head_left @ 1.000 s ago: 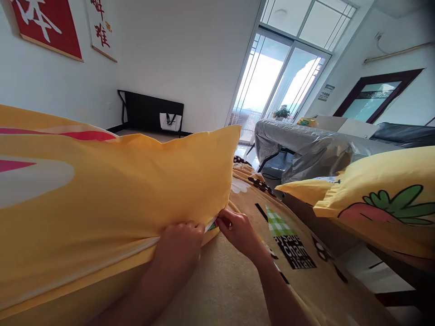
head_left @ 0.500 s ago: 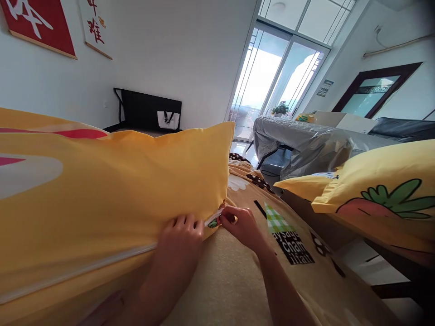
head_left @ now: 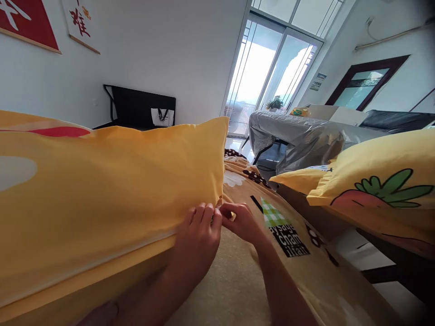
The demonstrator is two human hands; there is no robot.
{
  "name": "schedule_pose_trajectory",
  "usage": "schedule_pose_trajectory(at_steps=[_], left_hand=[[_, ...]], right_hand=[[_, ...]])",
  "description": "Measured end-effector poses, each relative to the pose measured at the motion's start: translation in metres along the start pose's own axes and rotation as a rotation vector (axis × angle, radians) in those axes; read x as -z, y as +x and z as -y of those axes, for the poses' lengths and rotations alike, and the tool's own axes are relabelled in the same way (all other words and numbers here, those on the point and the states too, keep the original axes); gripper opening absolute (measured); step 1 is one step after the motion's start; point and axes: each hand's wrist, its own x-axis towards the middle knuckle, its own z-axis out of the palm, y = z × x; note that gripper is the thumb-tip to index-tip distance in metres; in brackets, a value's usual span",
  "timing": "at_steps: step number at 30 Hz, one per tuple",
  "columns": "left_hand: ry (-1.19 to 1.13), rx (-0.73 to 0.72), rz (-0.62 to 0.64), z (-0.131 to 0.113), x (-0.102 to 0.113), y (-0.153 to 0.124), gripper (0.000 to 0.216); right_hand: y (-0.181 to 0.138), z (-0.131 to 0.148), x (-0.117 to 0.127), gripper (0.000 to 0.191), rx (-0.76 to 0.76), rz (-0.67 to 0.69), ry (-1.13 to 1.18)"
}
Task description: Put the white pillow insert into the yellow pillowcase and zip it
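A stuffed yellow pillow fills the left side, lying on a tan patterned blanket. A pale zipper seam runs along its lower edge toward the near right corner. My left hand is closed on that seam close to the corner, its fingers curled over the fabric and hiding the zipper beneath. Right beside it, my right hand pinches the pillow's corner at the seam's end, thumb and forefinger together. Whether a zipper pull is between any fingers cannot be seen.
At the right lie more yellow pillows, one with a carrot print. Behind them stands furniture under a grey plastic cover. A black bench with a white bag stands by the far wall, left of glass doors.
My left hand has slid right along the seam, up against my right hand, covering the printed patch that showed there. My right hand keeps its pinch at the corner. The view has shifted slightly.
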Motion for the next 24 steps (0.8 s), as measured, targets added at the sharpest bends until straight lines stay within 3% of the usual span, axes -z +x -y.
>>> schedule_pose_trajectory(at_steps=[6,14,24], left_hand=[[0.025,0.098,0.170,-0.001,-0.021,0.013,0.022],[0.113,0.212,0.186,0.005,-0.012,0.003,0.021],[0.079,0.150,0.173,0.016,-0.017,0.000,0.022]], right_hand=[[0.002,-0.001,-0.001,0.016,0.034,-0.012,-0.028],[0.002,-0.003,-0.008,0.012,-0.003,-0.037,-0.053],[0.005,0.003,-0.013,0.014,-0.002,-0.080,-0.033]])
